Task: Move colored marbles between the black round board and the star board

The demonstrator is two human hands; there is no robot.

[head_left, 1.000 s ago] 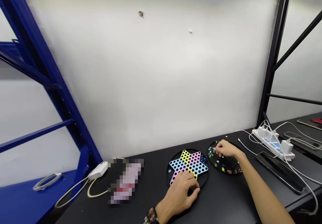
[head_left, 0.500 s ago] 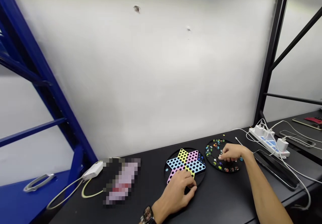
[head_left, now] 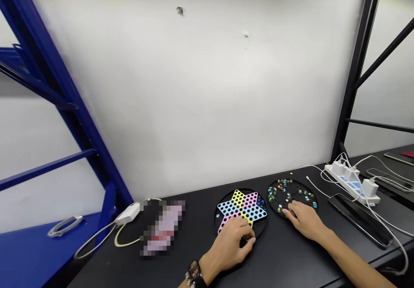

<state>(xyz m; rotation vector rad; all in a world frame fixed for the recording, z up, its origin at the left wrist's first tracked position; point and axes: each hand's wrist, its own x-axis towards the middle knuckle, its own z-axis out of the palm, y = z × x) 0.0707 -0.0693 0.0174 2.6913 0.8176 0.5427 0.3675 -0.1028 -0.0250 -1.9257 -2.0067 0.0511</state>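
Observation:
A Chinese checkers board (head_left: 233,208) with a star of pink, yellow and blue holes lies on the black desk. My left hand (head_left: 233,239) rests over its near edge, fingers curled in towards the thumb; what they hold, if anything, is hidden. To the right, a round black tray (head_left: 293,189) carries many small coloured marbles (head_left: 273,193). Over this tray's near side lies my right hand (head_left: 305,219), palm down, fingers bent and thumb close to them among the marbles. I cannot make out anything in its grip. Blue marbles (head_left: 260,201) sit at the board's right rim.
A white power strip (head_left: 352,183) with chargers and loose cables stands at the right, beside a dark phone (head_left: 360,219). At the left lie a white adapter (head_left: 128,213) with its cable and a blurred pinkish packet (head_left: 166,227). A white wall (head_left: 207,107) closes off the back.
My right hand has moved down towards the tray's near side and turned flatter, uncovering marbles on the right. The left hand stays at the board. The view has shifted slightly left.

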